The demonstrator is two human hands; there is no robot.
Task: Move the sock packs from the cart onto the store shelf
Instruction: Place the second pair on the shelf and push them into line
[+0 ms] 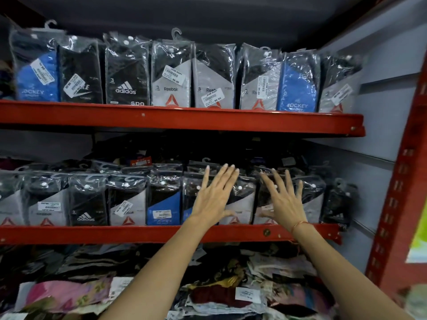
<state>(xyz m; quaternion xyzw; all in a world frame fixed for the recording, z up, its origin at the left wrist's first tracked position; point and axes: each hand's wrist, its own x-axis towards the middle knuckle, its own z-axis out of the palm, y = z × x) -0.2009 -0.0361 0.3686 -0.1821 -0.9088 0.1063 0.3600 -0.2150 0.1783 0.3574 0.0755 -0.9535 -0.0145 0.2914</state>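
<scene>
- Two bare hands press flat, fingers spread and grasping nothing: left hand, right hand.
- Clear-plastic sock packs stand upright in a row on the red metal middle shelf.
- Both palms rest against packs there.

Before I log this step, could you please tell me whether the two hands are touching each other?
Apart. The head view shows the left hand and right hand spread flat against separate sock packs, with packs plainly visible in the gap between them.
</scene>
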